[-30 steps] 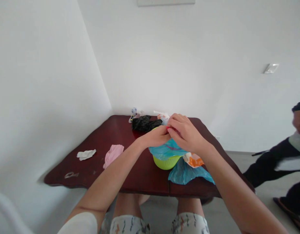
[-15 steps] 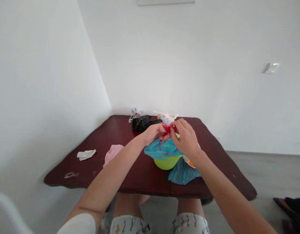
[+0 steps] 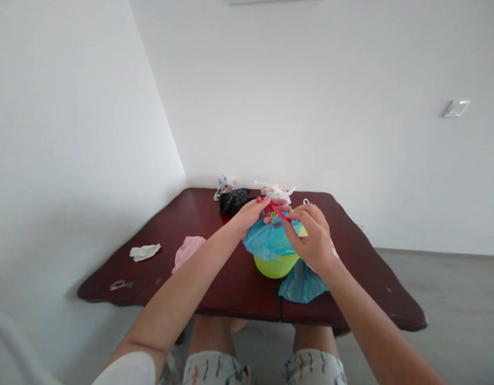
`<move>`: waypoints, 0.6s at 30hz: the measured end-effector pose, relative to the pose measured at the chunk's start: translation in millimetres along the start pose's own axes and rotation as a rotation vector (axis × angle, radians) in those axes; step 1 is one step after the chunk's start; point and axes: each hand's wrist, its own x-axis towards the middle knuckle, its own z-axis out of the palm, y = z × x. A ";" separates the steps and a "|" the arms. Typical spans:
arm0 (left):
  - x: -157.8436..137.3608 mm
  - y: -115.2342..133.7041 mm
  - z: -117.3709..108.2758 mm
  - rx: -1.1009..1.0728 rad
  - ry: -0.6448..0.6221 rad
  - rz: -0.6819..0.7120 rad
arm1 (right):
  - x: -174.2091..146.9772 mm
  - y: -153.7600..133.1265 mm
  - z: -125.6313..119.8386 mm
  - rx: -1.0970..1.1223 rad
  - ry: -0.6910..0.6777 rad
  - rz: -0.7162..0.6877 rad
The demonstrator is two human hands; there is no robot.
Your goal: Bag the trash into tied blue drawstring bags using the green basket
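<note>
Lime-green plastic forms a basket [image 3: 275, 268] standing upright on a dark red wooden bench [image 3: 230, 291], in front of the person. A blue plastic bag [image 3: 266, 240] drapes over the basket's near rim, hiding the contents from me; only a small perforated patch shows between the 2 bare hands. There, a red strip [image 3: 281, 215] stretches over the bag. The right hand [image 3: 313, 235] pinches the strip's end between thumb and fingers. The left hand [image 3: 252, 215] has its fingers partly bent around the strip; I cannot tell whether they grip it. As I judge it, a hard tug could tear the thin bag or drag the basket askew, since nothing I can see steadies it; a loose pinch could let the strip slip away. Crumpled blue film [image 3: 303, 286] lies just beside the basket on the right. Farther back are a black bag [image 3: 234, 201] and a white bag [image 3: 275, 192], contents unseen.
</note>
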 end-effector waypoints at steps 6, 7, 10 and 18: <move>-3.6 8.9 2.1 0.176 -0.086 0.107 | -15.6 -5.4 -13.9 0.063 -0.218 -0.034; -6.4 11.8 4.3 0.253 -0.112 0.134 | -16.5 -5.3 -16.0 0.114 -0.173 -0.003; -16.1 22.0 11.9 0.515 -0.236 0.176 | -13.4 -1.1 -17.4 0.295 -0.052 0.181; -24.9 27.4 16.7 1.335 -0.215 0.649 | -10.3 22.0 7.8 0.622 -0.286 0.707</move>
